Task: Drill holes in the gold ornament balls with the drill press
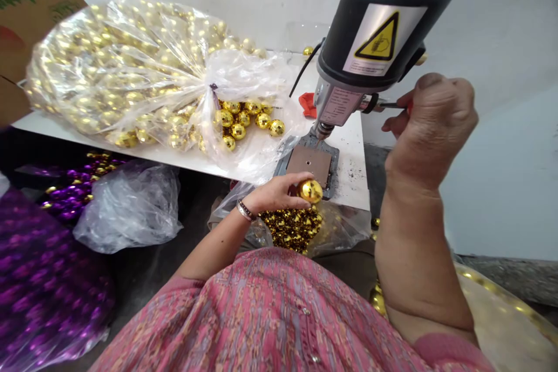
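Observation:
A shiny gold ball point(311, 191) is held between the thumb and fingers of my left hand point(285, 193). It is at the front edge of the drill press base, just before a brown square plate point(308, 164) with a small hole in it. My right hand point(436, 119) is raised on the right side, fingers curled round the feed handle point(392, 105) of the bench drill press point(375, 29). The drill chuck point(322, 129) hangs above the back of the plate, apart from the ball.
A large clear bag of gold balls point(117, 70) lies on the white table point(355, 186), with loose gold balls point(238, 131) at its mouth. Below my left hand is a bag of gold pieces point(294, 226). A purple bag point(47, 285) stands at left. A red cloth point(307, 104) lies behind the drill.

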A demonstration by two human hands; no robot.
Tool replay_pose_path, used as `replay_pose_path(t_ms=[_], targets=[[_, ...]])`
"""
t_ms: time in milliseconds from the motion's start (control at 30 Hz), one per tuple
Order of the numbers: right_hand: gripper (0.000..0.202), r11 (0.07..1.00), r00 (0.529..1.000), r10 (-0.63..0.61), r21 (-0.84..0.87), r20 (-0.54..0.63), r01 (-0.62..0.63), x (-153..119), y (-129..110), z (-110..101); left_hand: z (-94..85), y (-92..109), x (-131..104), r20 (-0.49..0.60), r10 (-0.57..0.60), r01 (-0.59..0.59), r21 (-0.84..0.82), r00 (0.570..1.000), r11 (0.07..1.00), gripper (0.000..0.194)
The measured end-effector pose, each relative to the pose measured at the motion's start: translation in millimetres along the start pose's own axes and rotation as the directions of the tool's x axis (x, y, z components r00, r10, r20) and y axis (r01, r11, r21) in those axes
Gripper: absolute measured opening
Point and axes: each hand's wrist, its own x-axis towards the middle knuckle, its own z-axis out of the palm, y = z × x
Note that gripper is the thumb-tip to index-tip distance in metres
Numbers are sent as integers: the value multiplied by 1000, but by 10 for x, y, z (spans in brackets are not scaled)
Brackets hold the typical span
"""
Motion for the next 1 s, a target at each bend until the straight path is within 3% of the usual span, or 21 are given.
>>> replay_pose_path(t_ms=[67, 100, 167, 200, 267, 333, 367, 400, 467, 533, 633, 733, 833, 900, 933, 1000], targets=[[30, 1000, 1000, -1, 20, -25, 1, -12, -4, 7, -54, 0, 1, 36, 10, -11, 22, 999, 1000, 71], [31, 1000, 999, 7, 27, -36, -6, -21, -9, 8, -96, -13, 32, -7, 8, -8, 35, 1000, 999, 68], [32, 999, 998, 37, 40, -50, -35, -44, -25, 3, -223, -62, 156, -221, -19, 32, 58, 975, 998, 52], [34, 998, 997, 52, 41, -50, -50, -56, -34, -3, -310, -91, 247, -359, -51, 77, 59, 932, 995, 43], [39, 997, 997, 69, 31, -44, -68, -79, -52, -18, -512, -138, 462, -601, -140, 201, 35, 787, 979, 35], [43, 998, 997, 69, 4, -45, -69, -99, -67, -33, -708, -151, 687, -729, -206, 337, 36, 653, 941, 36], [44, 998, 997, 67, -10, -46, -68, -107, -73, -40, -788, -143, 790, -754, -195, 387, 84, 627, 918, 35], [45, 997, 997, 65, -24, -48, -67, -115, -78, -45, -849, -126, 885, -757, -167, 424, 156, 631, 892, 35], [46, 997, 997, 59, -49, -47, -61, -129, -84, -54, -916, -77, 1043, -711, -115, 471, 327, 693, 819, 38], [47, 996, 998, 56, -60, -41, -59, -140, -86, -61, -922, -29, 1164, -640, -153, 524, 443, 753, 728, 44], [46, 995, 997, 68, -72, -34, -70, -155, -85, -73, -892, -16, 1270, -579, -269, 599, 510, 769, 617, 46], [47, 994, 997, 77, -77, -30, -79, -169, -83, -79, -885, -85, 1237, -575, -271, 595, 503, 772, 627, 40], [49, 997, 999, 47, -67, -18, -48, -173, -76, -73, -890, -155, 1031, -644, -250, 550, 317, 723, 773, 43], [47, 998, 1000, 22, -59, -13, -22, -171, -69, -59, -854, -152, 830, -670, -296, 432, 41, 681, 901, 49], [46, 999, 1000, 13, -52, -16, -14, -169, -67, -49, -814, -132, 727, -648, -331, 341, -116, 685, 933, 51], [43, 999, 999, 13, -30, -39, -15, -164, -62, -27, -692, -64, 555, -523, -384, 201, -372, 761, 906, 47]])
